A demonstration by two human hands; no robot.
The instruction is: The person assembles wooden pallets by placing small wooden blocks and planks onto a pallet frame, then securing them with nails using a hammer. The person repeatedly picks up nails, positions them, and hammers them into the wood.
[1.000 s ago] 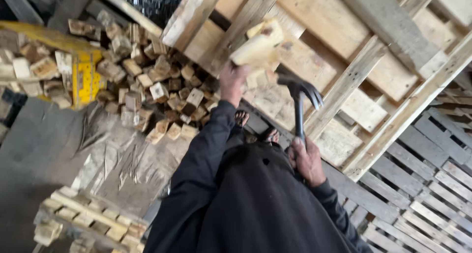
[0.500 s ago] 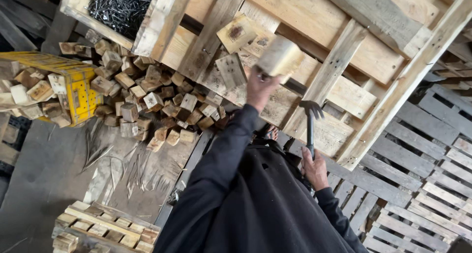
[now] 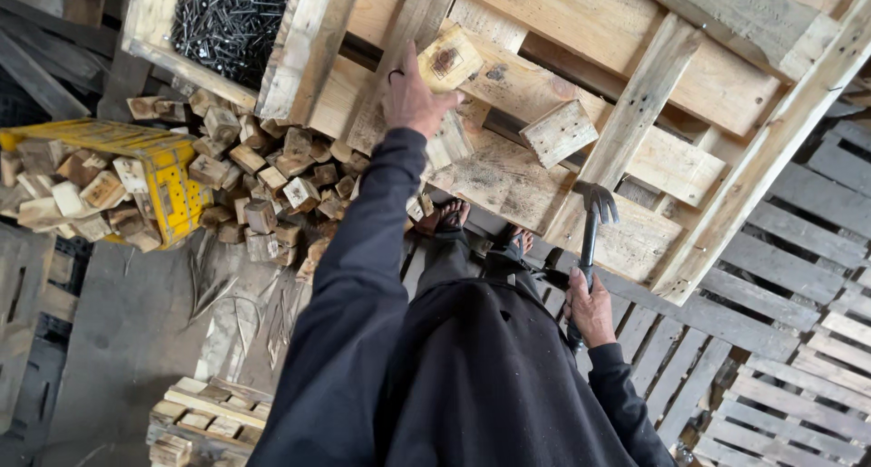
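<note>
Wooden block (image 3: 448, 61) under left hand (image 3: 413, 100); right hand (image 3: 592, 308) grips hammer (image 3: 591, 240).

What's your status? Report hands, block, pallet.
Left hand on a wood block, pressing it against the pallet. Right hand grips hammer, held low. Second loose block lies beside.

Single head camera, looking steeply down own body onto pallet (image 3: 581, 113), close.
</note>
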